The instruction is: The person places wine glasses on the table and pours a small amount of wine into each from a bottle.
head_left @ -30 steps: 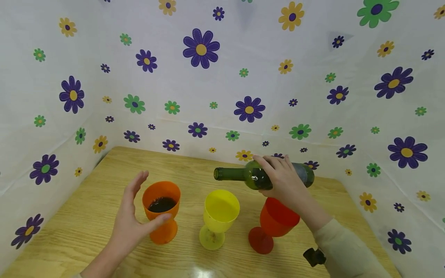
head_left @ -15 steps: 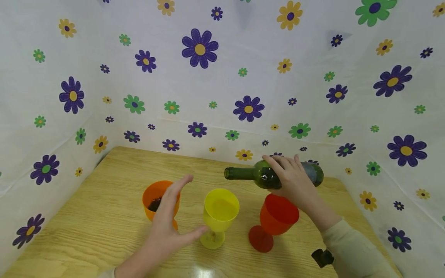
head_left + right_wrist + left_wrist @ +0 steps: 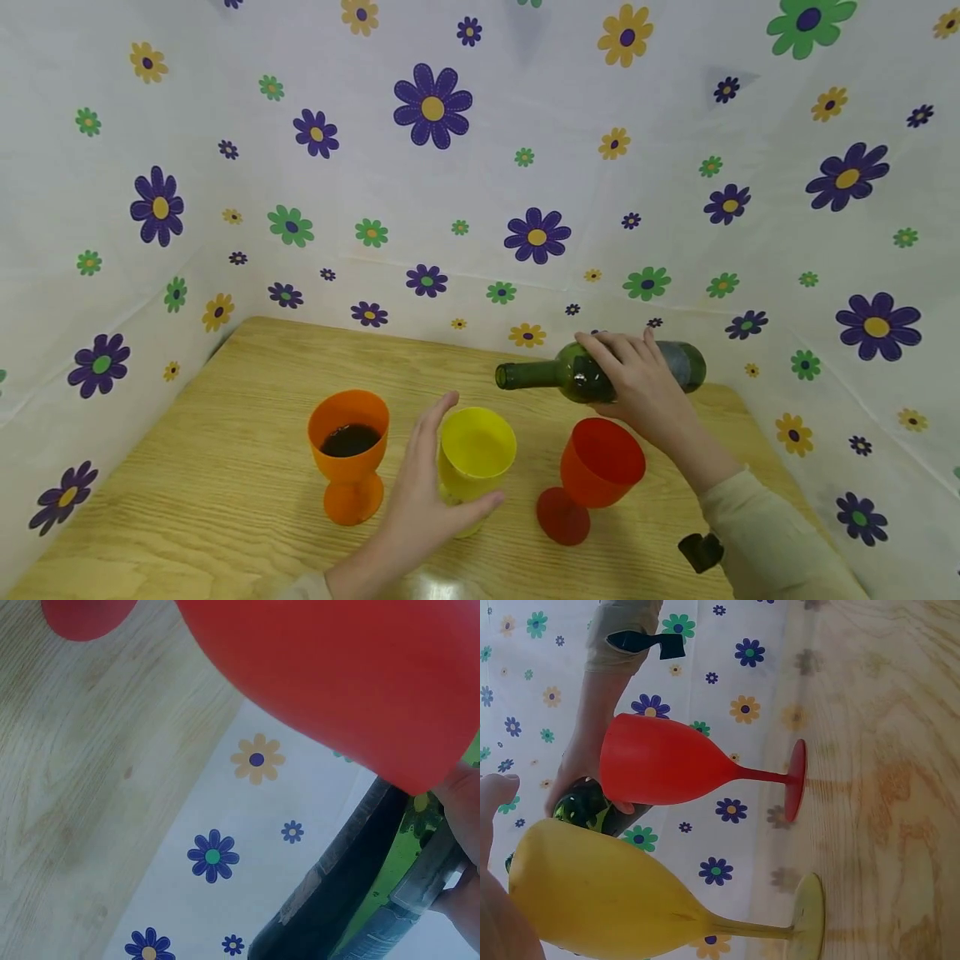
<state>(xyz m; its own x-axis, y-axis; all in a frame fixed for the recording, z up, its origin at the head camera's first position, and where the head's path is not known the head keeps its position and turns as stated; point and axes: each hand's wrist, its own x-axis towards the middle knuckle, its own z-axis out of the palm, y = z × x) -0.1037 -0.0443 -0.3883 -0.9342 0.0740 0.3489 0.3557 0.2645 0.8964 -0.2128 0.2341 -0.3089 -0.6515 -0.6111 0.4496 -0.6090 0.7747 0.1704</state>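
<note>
My right hand [image 3: 637, 387] grips a green glass wine bottle [image 3: 585, 375], which lies nearly level above the table with its mouth to the left. A red goblet [image 3: 600, 467] stands just below that hand. Beside the bowl of a yellow goblet [image 3: 480, 454] is my left hand [image 3: 423, 492], thumb in front and fingers straight along its left side. The left wrist view has the yellow goblet [image 3: 607, 892] close up, overlapped by the left hand [image 3: 506, 915]. An orange goblet [image 3: 348, 454] with dark liquid inside stands at the left.
The goblets stand in a row on a wooden table [image 3: 225, 467]. A white cloth [image 3: 360, 167] printed with flowers hangs behind and along both sides. A dark strap piece [image 3: 701, 552] sticks out from the right sleeve.
My left hand has moved right, from the orange goblet to the yellow one. The bottle in my right hand has shifted a little to the right.
</note>
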